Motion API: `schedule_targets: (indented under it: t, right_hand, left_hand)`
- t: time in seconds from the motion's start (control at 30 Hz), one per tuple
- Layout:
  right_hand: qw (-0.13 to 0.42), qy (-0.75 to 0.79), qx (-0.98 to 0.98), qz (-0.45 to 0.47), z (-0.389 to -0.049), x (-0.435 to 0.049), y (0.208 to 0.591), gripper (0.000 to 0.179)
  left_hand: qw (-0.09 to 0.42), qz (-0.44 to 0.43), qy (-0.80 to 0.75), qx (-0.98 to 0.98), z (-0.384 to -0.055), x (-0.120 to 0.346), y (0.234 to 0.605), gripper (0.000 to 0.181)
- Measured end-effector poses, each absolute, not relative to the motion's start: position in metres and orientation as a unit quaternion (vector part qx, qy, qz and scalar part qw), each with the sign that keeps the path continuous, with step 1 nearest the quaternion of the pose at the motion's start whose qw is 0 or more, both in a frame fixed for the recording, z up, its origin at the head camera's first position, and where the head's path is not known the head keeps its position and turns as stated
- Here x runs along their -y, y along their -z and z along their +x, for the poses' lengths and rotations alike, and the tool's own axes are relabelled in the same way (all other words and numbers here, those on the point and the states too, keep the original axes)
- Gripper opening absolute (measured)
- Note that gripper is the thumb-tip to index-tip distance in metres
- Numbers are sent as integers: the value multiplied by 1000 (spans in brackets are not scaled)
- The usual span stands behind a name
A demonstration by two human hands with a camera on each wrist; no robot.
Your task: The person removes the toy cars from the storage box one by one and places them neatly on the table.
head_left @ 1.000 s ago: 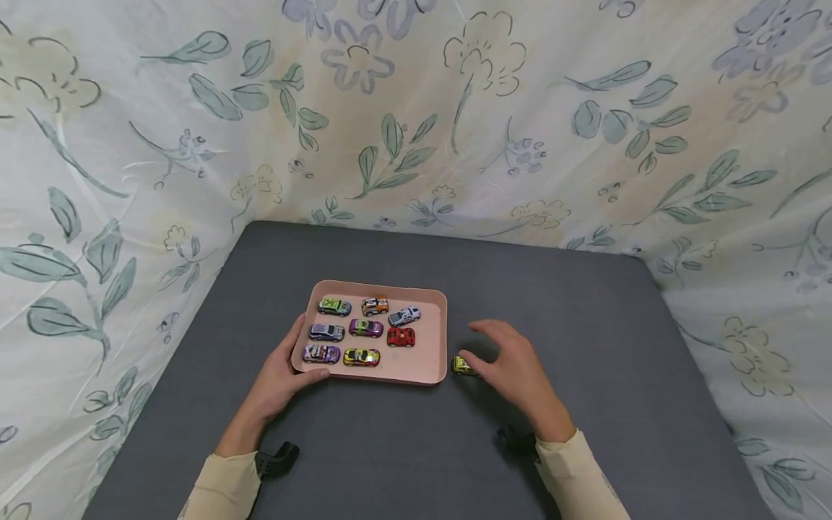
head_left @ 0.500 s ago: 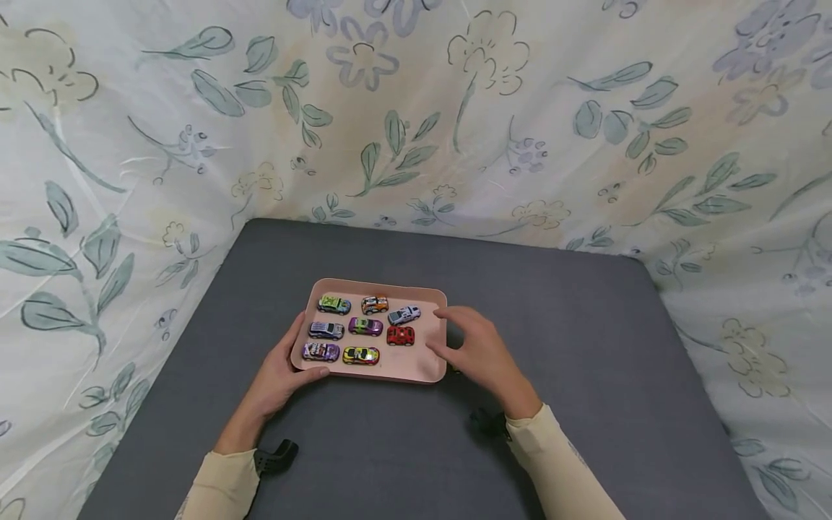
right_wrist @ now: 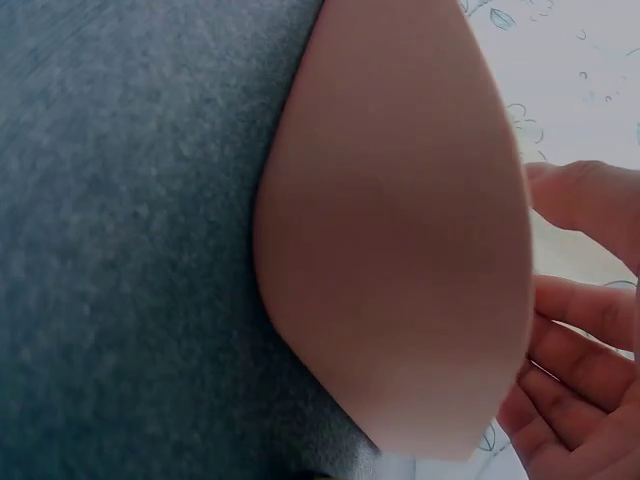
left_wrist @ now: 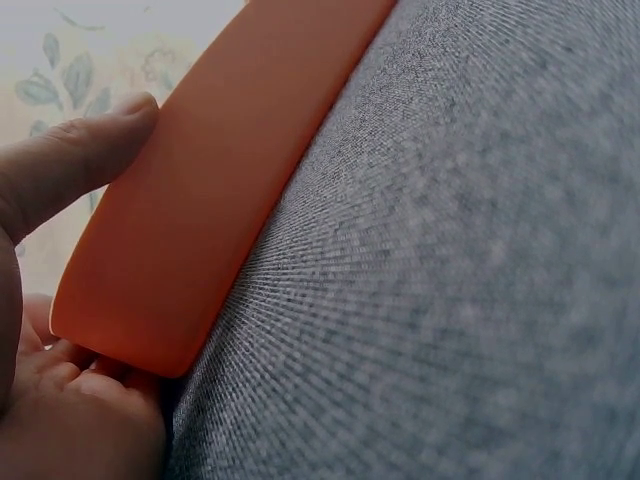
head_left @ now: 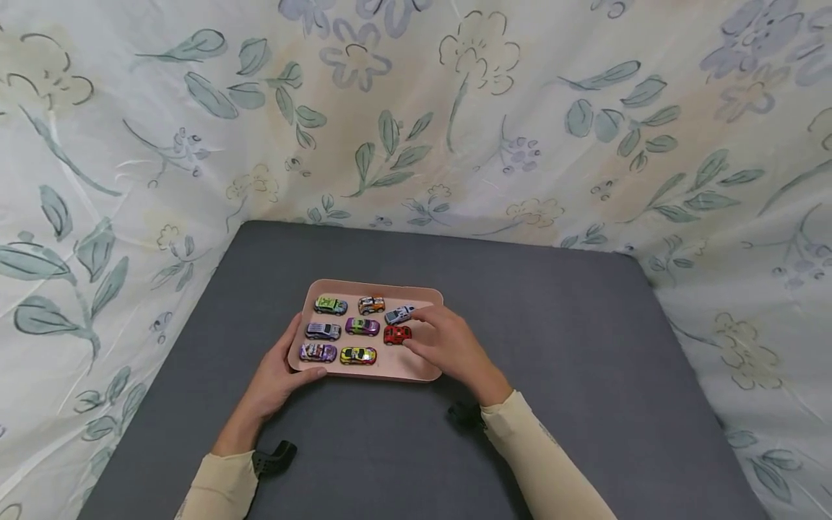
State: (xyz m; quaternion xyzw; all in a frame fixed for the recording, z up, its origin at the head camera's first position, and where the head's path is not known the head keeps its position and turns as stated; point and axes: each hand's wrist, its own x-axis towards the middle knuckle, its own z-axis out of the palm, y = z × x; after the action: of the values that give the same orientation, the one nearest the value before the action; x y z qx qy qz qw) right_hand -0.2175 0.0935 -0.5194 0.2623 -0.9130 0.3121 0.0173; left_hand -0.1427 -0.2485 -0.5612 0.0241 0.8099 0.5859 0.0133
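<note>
Over the tray [head_left: 408, 367] — right fingers [head_left: 429, 315] near red car [head_left: 395, 335].

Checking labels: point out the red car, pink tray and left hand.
Red car [head_left: 396, 334]: head view, roof.
Pink tray [head_left: 403, 366]: head view, bare floor near front edge.
Left hand [head_left: 274, 377]: head view, back of hand.

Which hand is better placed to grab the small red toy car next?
Right, probably: the right hand is over the pink rectangular tray, close to the small red toy car; the left hand grips the tray's opposite end.
</note>
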Motion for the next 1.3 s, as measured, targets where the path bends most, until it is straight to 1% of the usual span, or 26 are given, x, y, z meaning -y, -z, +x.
schedule_targets:
  t: [0.27,0.5,0.77,0.9,1.07,1.3]
  right_hand:
    - [36,-288,912,289,-226,-84,520,44]
    - [15,-281,913,295,-229,-81,526,41]
    - [8,-257,920,295,-231,-76,532,39]
    - [6,-249,922,296,-232,-72,534,33]
    - [13,-241,925,294,-233,-71,537,26]
    - [43,-239,919,311,-234,-72,535,19]
  left_hand:
    - [5,28,-574,-818,-144,251,562,120]
    - [6,32,-586,-809,-146,251,560,120]
    - [7,34,-591,-806,-144,249,562,119]
    - [9,32,-594,-804,-144,250,562,119]
    - [8,35,-593,-804,-144,250,561,118]
    - [0,46,-592,-805,-144,249,564,117]
